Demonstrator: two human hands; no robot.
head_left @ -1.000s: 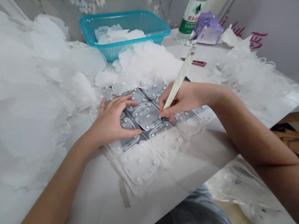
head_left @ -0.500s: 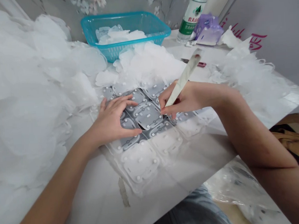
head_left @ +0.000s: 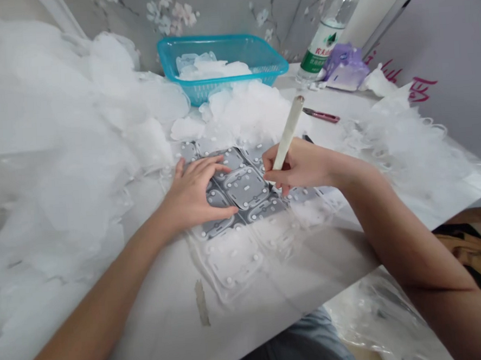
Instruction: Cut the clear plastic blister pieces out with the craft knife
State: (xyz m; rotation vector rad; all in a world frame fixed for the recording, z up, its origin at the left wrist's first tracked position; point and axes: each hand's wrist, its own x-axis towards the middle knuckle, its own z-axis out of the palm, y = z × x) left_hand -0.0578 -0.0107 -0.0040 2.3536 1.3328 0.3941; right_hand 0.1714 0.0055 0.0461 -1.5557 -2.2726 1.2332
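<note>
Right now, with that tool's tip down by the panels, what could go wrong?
The left hand is spread on the patterned panels, its thumb near the dark tip of the pale-handled tool; if the right hand slips that way, it could catch the thumb.
The loose white pile reaches the panels' far side, so pieces might slide over them.

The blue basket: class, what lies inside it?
Inside the blue basket are thin, whitish translucent pieces, loosely heaped. The basket's floor beneath them and anything under the heap are covered and cannot be seen.
</note>
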